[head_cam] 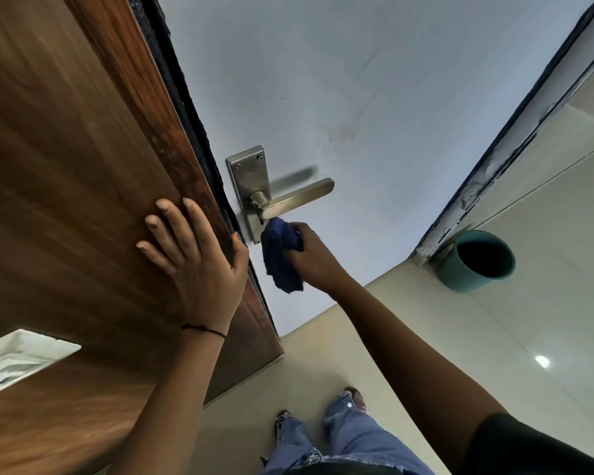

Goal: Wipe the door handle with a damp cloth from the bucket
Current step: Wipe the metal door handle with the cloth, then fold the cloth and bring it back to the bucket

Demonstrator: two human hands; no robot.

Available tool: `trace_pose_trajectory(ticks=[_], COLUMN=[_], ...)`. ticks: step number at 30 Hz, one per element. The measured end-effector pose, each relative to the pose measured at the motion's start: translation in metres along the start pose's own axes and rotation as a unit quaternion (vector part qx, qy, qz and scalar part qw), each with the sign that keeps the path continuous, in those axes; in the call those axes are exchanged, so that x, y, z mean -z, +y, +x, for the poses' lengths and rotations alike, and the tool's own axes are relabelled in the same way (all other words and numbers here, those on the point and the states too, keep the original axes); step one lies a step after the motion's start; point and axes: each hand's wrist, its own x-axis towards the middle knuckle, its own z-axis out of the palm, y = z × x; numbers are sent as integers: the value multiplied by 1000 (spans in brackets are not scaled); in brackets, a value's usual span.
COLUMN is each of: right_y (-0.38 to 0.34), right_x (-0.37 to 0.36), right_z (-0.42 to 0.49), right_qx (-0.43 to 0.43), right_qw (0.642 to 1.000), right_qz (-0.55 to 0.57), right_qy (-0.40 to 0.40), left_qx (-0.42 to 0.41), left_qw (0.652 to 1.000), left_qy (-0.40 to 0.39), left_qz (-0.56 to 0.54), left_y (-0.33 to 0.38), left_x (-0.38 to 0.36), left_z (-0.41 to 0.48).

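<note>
A silver lever door handle (299, 195) on a steel backplate (249, 173) is mounted on the pale grey door face. My right hand (318, 257) grips a bunched dark blue cloth (282, 255). The cloth's top touches the lower part of the backplate, just under the inner end of the lever. My left hand (189, 258) lies flat with fingers spread on the brown wooden door side, thumb hooked over its edge. A teal bucket (477, 262) stands on the floor at the right, near the door frame.
The pale tiled floor (528, 337) stretches below and to the right. My legs in blue jeans and sandals (343, 433) stand near the door's bottom. A dark door frame edge (515, 125) runs diagonally at the right, above the bucket.
</note>
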Motion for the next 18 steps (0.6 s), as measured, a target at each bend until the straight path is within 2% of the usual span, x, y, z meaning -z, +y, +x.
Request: trace_pose_trajectory(ticks=[4,7,9,10,12,15,18], right_y=[29,54,71,79,96,125,149], right_x=[42,85,118,136,170,231,292], right_z=[-20,-34,-45,-52,-64,-85,-104], right_qx=[-27,-65,-88,-95,-104,-97,-90], right_qw=[996,980,956,946,934,925,914], right_qz=[77,181,271,300,329,341,353], right_qy=[41,60,70,78,95,138,179], left_qx=[23,-27,-58,-48,24,110,79], left_qw=[995,972,923,886,813,733,661], left_qy=[-37,-114,-182,-224,-290,-352,-441], left_qz=[-92,-202,-334,-403,-504,-571,-602], left_y=[21,61,100,123,167,249,335], left_x=[4,8,6,5,4,4,9], left_z=[-8,-18,-23,-25,-29,-35,-40])
